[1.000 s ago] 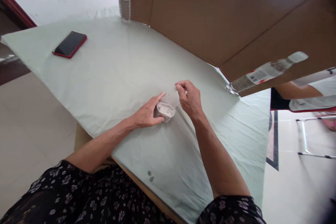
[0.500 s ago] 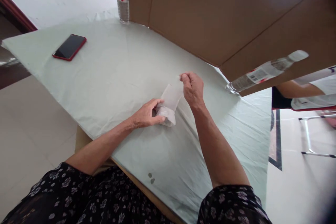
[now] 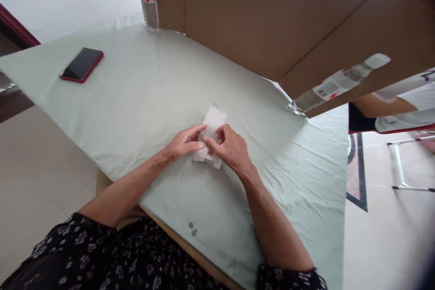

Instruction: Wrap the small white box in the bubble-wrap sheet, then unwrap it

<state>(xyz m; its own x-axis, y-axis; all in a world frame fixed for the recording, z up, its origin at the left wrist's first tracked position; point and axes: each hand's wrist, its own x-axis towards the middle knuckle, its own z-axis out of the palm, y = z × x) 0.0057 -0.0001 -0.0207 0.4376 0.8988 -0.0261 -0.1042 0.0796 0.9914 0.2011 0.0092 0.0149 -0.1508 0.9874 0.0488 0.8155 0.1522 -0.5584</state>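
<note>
A translucent white packet [image 3: 216, 118], thin like plastic or paper, lies on the pale green tablecloth [image 3: 142, 81] between my hands. My left hand [image 3: 185, 141] is at its left side, thumb and fingers curved round something small and clear at the packet's middle. From the right, my right hand [image 3: 230, 146] reaches over the packet, its thumb close to my left fingertips and its fingers bent. What the fingertips pinch is too small to make out.
A red-edged phone [image 3: 82, 65] lies at the far left. Water bottles stand at the back [image 3: 148, 0] and at the right [image 3: 336, 85], against a brown cardboard panel [image 3: 238, 13]. A person's arm [image 3: 384, 104] shows beyond the panel.
My right hand has come down and left from above the packet to its middle, beside my left hand. The packet's lower part is spread differently. The view has shifted slightly.
</note>
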